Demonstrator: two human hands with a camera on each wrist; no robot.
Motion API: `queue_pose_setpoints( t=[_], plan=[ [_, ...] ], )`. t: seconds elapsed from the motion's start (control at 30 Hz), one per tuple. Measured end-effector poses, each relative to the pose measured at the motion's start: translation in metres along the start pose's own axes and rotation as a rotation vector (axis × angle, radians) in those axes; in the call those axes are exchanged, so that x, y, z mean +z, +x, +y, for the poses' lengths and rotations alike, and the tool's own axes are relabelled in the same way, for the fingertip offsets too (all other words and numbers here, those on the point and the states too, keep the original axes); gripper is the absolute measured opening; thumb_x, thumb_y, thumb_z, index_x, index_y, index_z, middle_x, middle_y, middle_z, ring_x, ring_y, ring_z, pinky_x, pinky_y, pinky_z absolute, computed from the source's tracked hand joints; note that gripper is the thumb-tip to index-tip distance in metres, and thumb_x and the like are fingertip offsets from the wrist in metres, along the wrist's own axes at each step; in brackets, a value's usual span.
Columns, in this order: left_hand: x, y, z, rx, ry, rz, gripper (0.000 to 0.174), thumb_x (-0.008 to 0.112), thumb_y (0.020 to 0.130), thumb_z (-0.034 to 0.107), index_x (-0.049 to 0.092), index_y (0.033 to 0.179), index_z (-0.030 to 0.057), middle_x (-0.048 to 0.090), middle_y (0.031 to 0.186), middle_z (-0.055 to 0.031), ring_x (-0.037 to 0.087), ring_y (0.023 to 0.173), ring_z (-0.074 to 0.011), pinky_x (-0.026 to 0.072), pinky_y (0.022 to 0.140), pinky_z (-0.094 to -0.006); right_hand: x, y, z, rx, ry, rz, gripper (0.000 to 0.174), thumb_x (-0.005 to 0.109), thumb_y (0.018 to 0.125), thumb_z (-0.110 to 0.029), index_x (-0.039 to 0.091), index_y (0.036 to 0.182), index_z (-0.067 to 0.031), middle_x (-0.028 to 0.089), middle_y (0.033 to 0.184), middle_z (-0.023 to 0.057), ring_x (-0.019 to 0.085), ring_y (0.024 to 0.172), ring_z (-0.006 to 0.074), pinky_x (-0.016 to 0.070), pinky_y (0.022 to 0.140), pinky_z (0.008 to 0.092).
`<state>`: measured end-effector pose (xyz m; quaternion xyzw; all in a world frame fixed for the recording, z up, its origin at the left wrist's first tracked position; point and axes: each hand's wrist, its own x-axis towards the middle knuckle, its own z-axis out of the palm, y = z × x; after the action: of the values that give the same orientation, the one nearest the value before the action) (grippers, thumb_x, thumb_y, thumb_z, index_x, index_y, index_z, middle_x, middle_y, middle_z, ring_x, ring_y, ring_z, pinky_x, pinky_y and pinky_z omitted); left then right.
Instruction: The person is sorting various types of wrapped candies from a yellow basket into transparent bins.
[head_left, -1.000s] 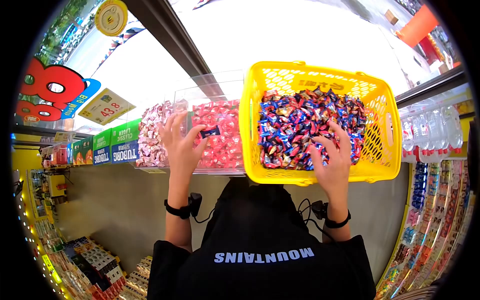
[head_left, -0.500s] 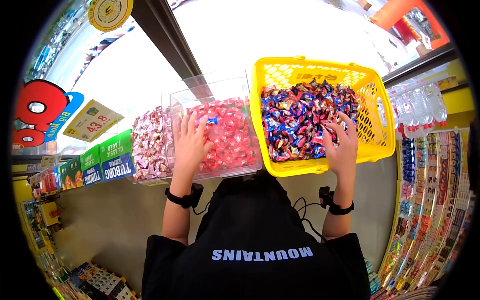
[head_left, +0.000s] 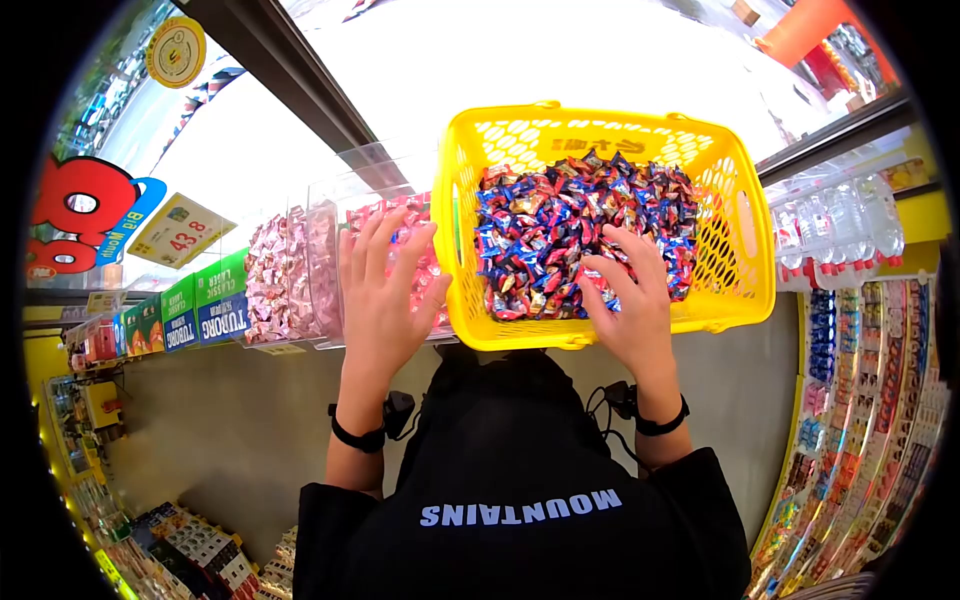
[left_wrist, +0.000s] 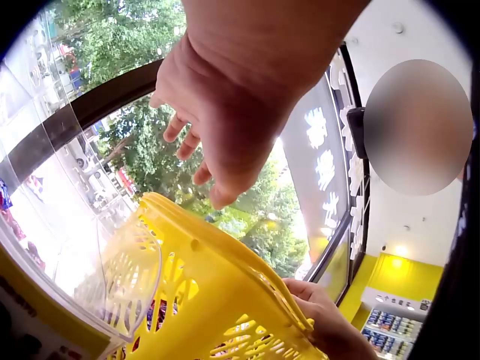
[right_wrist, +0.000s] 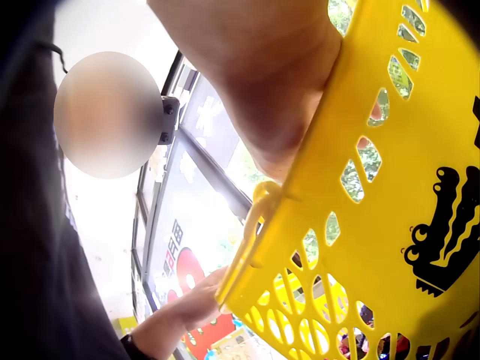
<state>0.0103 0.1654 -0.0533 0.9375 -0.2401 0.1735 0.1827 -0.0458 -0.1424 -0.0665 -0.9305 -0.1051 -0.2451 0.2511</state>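
Observation:
The yellow basket, full of small candies in blue, red and gold wrappers, covers part of a clear bin of pink-red candies. My left hand is spread over that bin beside the basket's left rim. Over the basket's near side my right hand hovers with bent, parted fingers; no candy shows in it. In the left wrist view the left hand hangs above the basket. In the right wrist view, the basket hides the right hand's fingers.
Left of the bin are pale pink candies and green-and-blue beer boxes. A price sign stands behind them. Bottled water and stocked shelves are at the right. A window runs behind the counter.
The basket has shifted left over more of the pink-red candy bin. The blue-wrapped candy seen near my left fingers is no longer visible. My right hand has moved left with the basket.

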Motion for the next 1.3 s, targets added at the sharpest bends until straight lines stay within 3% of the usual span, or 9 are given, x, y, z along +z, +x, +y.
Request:
queue_pose_setpoints(
  t=[0.47, 0.57, 0.8, 0.9, 1.03, 1.07, 1.17, 1.2, 1.3],
  plan=[
    [-0.011, 0.101, 0.103, 0.285, -0.009, -0.076, 0.044, 0.083, 0.089, 0.028, 0.073, 0.13, 0.0182, 0.058, 0.153, -0.0121, 0.046, 0.15, -0.0368, 0.0312, 0.128, -0.06, -0.045, -0.012, 0.062, -0.076, -0.069, 0.019, 0.027, 0.082, 0.087, -0.016, 0.075, 0.112, -0.0093, 0.065, 0.141, 0.0149, 0.058, 0.135, 0.0371, 0.0395, 0.12, 0.0602],
    [0.014, 0.143, 0.101, 0.349, 0.027, -0.145, 0.045, 0.083, 0.09, 0.029, 0.072, 0.132, 0.0181, 0.055, 0.157, -0.0118, 0.046, 0.151, -0.0389, 0.0315, 0.128, -0.0597, -0.042, -0.011, 0.059, -0.089, -0.051, -0.016, 0.024, 0.08, 0.09, -0.018, 0.074, 0.11, -0.0087, 0.064, 0.14, 0.0145, 0.058, 0.135, 0.0358, 0.0373, 0.122, 0.0611],
    [0.101, 0.173, 0.05, 0.319, 0.61, -0.427, 0.045, 0.08, 0.089, 0.031, 0.073, 0.133, 0.019, 0.052, 0.159, -0.0105, 0.043, 0.152, -0.0332, 0.025, 0.131, -0.06, -0.041, -0.014, 0.06, -0.084, -0.046, -0.056, 0.025, 0.081, 0.09, -0.018, 0.074, 0.112, -0.0074, 0.062, 0.142, 0.0156, 0.057, 0.136, 0.0353, 0.0372, 0.122, 0.061],
    [0.111, 0.159, 0.061, 0.497, 0.732, -0.148, 0.047, 0.08, 0.088, 0.03, 0.073, 0.132, 0.0185, 0.055, 0.155, -0.0105, 0.045, 0.15, -0.0314, 0.0267, 0.13, -0.0596, -0.041, -0.014, 0.06, -0.085, -0.034, -0.057, 0.025, 0.081, 0.09, -0.018, 0.073, 0.112, -0.0076, 0.062, 0.142, 0.0158, 0.057, 0.137, 0.035, 0.0372, 0.122, 0.0612],
    [0.125, 0.142, 0.067, 0.303, 0.544, -0.604, 0.051, 0.08, 0.085, 0.031, 0.072, 0.133, 0.0164, 0.057, 0.154, -0.0093, 0.048, 0.149, -0.0305, 0.0325, 0.127, -0.0569, -0.041, -0.015, 0.06, -0.089, -0.026, -0.042, 0.024, 0.08, 0.091, -0.019, 0.072, 0.111, -0.0087, 0.062, 0.142, 0.0156, 0.056, 0.137, 0.035, 0.0368, 0.123, 0.0613],
    [0.125, 0.146, 0.067, 0.188, 0.471, -0.892, 0.072, 0.079, 0.086, 0.032, 0.058, 0.153, 0.015, 0.048, 0.163, -0.0185, 0.045, 0.152, -0.0377, 0.0363, 0.126, -0.0568, -0.041, -0.015, 0.059, -0.086, -0.021, -0.048, 0.024, 0.08, 0.091, -0.019, 0.072, 0.111, -0.0088, 0.062, 0.142, 0.0155, 0.056, 0.137, 0.0349, 0.0366, 0.123, 0.0614],
    [0.162, 0.134, 0.046, -0.073, 0.377, -0.934, 0.097, 0.077, 0.087, 0.033, 0.03, 0.171, 0.0156, 0.034, 0.169, -0.0311, 0.038, 0.156, -0.0485, 0.0384, 0.124, -0.0589, -0.042, -0.014, 0.06, -0.089, -0.017, -0.057, 0.023, 0.079, 0.092, -0.019, 0.073, 0.111, -0.0091, 0.062, 0.142, 0.0152, 0.056, 0.137, 0.0347, 0.036, 0.123, 0.062],
    [0.167, 0.137, 0.044, -0.048, 0.391, -0.994, 0.106, 0.068, 0.09, 0.036, 0.011, 0.174, 0.008, 0.023, 0.166, -0.0491, 0.031, 0.152, -0.0653, 0.0305, 0.127, -0.064, -0.042, -0.015, 0.06, -0.093, -0.019, -0.057, 0.023, 0.079, 0.092, -0.019, 0.073, 0.111, -0.0091, 0.062, 0.142, 0.0151, 0.056, 0.137, 0.0346, 0.0358, 0.124, 0.0622],
    [0.181, 0.137, 0.049, -0.231, 0.427, -1.002, 0.109, 0.069, 0.089, 0.039, 0.009, 0.174, 0.0081, 0.017, 0.169, -0.0472, 0.032, 0.151, -0.0669, 0.0316, 0.126, -0.0637, -0.041, -0.015, 0.06, -0.097, -0.018, -0.054, 0.023, 0.079, 0.092, -0.02, 0.073, 0.111, -0.0093, 0.063, 0.142, 0.0149, 0.056, 0.137, 0.0344, 0.0355, 0.124, 0.0626]
  ],
)
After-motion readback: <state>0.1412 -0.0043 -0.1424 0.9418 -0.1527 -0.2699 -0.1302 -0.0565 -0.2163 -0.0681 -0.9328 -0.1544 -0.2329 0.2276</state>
